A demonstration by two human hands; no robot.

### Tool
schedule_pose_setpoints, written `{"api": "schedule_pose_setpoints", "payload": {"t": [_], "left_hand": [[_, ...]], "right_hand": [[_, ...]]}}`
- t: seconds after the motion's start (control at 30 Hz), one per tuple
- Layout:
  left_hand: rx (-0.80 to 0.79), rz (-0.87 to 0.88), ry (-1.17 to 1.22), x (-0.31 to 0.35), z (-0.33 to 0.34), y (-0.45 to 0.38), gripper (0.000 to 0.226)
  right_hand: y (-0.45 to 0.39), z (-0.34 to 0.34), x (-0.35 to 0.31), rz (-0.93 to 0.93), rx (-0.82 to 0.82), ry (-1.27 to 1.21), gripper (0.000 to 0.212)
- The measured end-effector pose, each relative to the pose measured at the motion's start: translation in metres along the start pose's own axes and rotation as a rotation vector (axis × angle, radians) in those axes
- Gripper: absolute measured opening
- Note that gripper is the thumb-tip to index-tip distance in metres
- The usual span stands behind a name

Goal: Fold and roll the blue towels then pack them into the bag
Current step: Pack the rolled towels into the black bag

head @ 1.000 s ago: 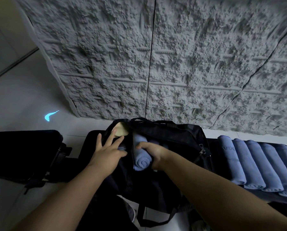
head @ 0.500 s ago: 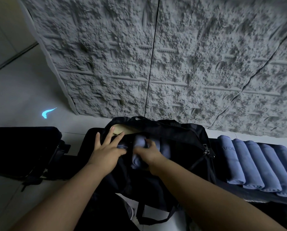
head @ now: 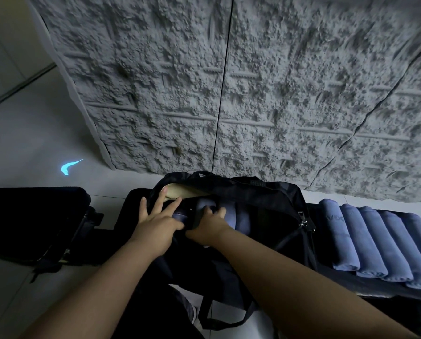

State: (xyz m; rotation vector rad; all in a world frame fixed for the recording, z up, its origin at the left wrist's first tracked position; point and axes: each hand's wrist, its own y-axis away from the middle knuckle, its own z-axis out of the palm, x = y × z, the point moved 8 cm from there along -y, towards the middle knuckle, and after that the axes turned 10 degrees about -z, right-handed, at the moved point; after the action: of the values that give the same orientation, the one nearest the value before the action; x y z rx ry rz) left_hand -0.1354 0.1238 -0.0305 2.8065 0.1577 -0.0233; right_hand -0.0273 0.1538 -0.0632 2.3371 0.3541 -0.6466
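A black fabric duffel bag [head: 260, 199] with an unzipped top is seen standing on a dark padded bench [head: 375, 287], close to a rough grey textured wall [head: 253, 81]. Inside the opening, rolled blue towels [head: 236, 216] are packed side by side, and a pale tan inner panel [head: 180, 190] is exposed at the far left edge of the opening.

The left hand [head: 155, 223] is laid on the left lip of the bag with its fingers [head: 161, 199] straight and spread, pressing the fabric back; nothing is gripped by it. The right hand [head: 209, 222] is placed inside the opening, its fingers [head: 220, 211] curled over the top of one rolled blue towel [head: 205, 204] among those in the bag.

To the right of the bag, a row of five rolled blue towels [head: 375, 241] is laid on the bench, touching one another. On the leftmost roll [head: 336, 231] faint dark lettering is printed; it is too dim to be read with certainty.

On the left, a second black padded surface [head: 28, 216] is seen, apart from the bag. On the pale tiled floor [head: 33, 143] beyond it, a small cyan swoosh-shaped mark of light [head: 70, 166] is cast. A black carrying strap [head: 219, 314] hangs from the near side of the bag.
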Motion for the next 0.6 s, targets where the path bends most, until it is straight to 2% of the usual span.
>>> {"api": "schedule_pose_setpoints", "payload": {"t": [0.07, 0.17, 0.23, 0.3, 0.33, 0.47, 0.6], "left_hand": [[0.000, -0.014, 0.016, 0.001, 0.001, 0.000, 0.050], [-0.007, -0.018, 0.045, 0.002, 0.005, 0.000, 0.045], [-0.011, -0.010, 0.082, 0.003, 0.008, 0.000, 0.035], [0.004, -0.003, 0.147, 0.003, 0.008, 0.002, 0.019], [0.021, -0.004, 0.167, 0.003, 0.007, 0.003, 0.019], [0.092, 0.032, 0.122, 0.007, -0.003, 0.007, 0.047], [0.056, 0.015, 0.028, 0.003, -0.003, 0.010, 0.038]], "right_hand": [[0.011, 0.003, -0.009, -0.075, -0.002, 0.126, 0.082], [0.017, 0.003, -0.012, -0.187, 0.111, 0.187, 0.049], [0.016, 0.001, -0.004, -0.204, 0.159, 0.152, 0.039], [0.012, -0.001, 0.006, -0.208, 0.166, 0.107, 0.037], [0.011, -0.002, 0.009, -0.211, 0.160, 0.111, 0.037], [0.000, 0.005, 0.013, -0.214, 0.077, 0.247, 0.037], [-0.002, 0.013, 0.014, -0.239, 0.019, 0.314, 0.043]]}}
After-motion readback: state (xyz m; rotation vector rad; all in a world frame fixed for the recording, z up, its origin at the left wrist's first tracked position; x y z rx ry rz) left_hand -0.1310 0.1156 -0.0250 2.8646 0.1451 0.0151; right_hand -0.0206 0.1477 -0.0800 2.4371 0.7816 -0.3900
